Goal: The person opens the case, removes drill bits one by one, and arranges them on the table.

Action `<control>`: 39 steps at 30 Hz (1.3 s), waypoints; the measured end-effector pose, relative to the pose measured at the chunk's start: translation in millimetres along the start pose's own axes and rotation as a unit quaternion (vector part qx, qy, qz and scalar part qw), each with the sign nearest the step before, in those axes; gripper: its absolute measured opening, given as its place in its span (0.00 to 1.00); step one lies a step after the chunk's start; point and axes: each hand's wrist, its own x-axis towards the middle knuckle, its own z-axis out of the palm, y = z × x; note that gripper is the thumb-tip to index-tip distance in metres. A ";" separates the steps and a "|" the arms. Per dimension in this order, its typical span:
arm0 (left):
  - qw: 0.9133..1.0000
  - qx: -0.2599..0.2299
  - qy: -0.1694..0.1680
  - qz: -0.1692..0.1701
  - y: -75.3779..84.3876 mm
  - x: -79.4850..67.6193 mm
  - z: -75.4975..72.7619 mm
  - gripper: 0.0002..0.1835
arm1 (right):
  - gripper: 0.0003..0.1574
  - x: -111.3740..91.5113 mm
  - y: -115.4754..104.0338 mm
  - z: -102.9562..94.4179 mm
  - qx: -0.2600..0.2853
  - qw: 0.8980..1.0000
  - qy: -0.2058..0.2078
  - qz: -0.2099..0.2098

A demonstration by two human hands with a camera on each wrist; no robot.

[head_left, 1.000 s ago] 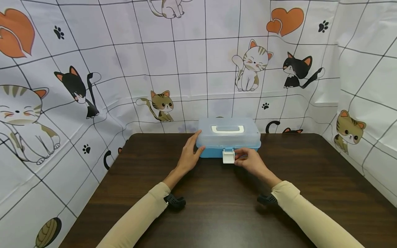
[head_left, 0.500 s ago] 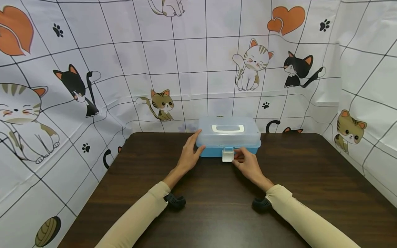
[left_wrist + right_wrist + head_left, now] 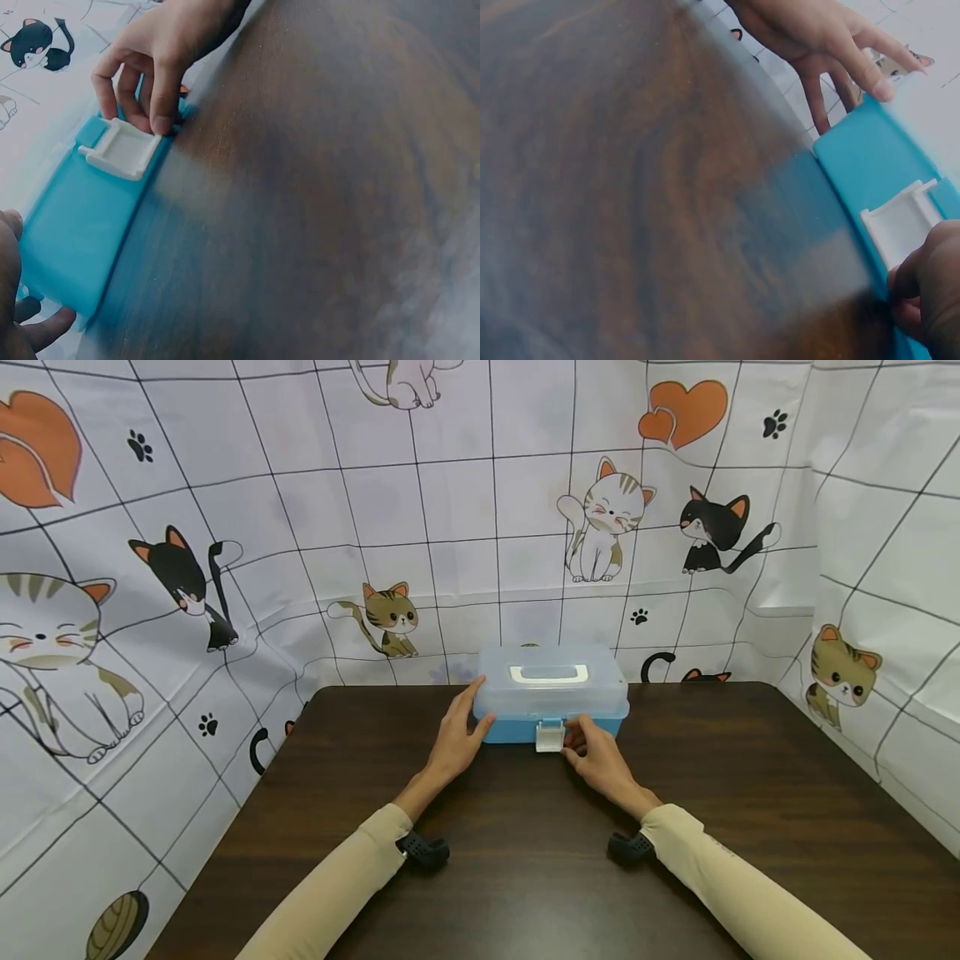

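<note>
At the bottom of the head view, nearest of all, lies the dark wood-grain tabletop (image 3: 480, 893), with a cream left sleeve (image 3: 337, 877) entering from the lower left and a cream right sleeve (image 3: 735, 877) from the lower right. Beyond the cuffs, left of the frame's centre, the left hand (image 3: 453, 743) rests at the left end of the storage box, fingers spread, the thumb on its front corner. Right of centre, the right hand (image 3: 603, 764) has curled fingers and seems to pinch the white latch (image 3: 550, 737) by its right-hand edge; whether the latch is fastened I cannot tell.

That latch is the relation everything hangs on: it sits midway along the box's front, facing the person, with the right hand touching it and the left hand well apart from it. The blue storage box (image 3: 551, 700) stands at the table's far edge, just right of centre in the frame, its long axis running left to right. Its translucent lid is down, the white carry handle (image 3: 581, 673) on top. Farthest off, the cat-print backdrop (image 3: 457, 497) fills the upper frame.
</note>
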 end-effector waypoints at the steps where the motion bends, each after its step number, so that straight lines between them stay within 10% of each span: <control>1: 1.000 0.000 0.000 -0.002 -0.3 -0.8 -0.5 0.37 | 0.24 -0.4 -0.3 0.0 -0.006 1.000 -0.002 -0.004; 7: 1.000 -0.011 -0.001 -0.003 -1.1 0.3 -3.3 0.40 | 0.15 2.4 -1.7 -14.3 -0.043 0.995 0.056 -0.072; 16: 1.000 -0.021 -0.013 -0.001 -1.2 6.7 -6.5 0.45 | 0.18 15.7 16.2 -56.8 -0.038 0.955 0.254 -0.148; 27: 0.999 -0.031 -0.007 0.004 -0.3 1.7 -9.0 0.43 | 0.57 8.5 32.9 -71.2 -0.054 0.997 0.047 0.003; 39: 1.000 -0.009 0.017 0.012 9.0 6.1 -12.9 0.42 | 0.53 12.1 28.7 -80.5 -0.051 0.996 0.067 -0.008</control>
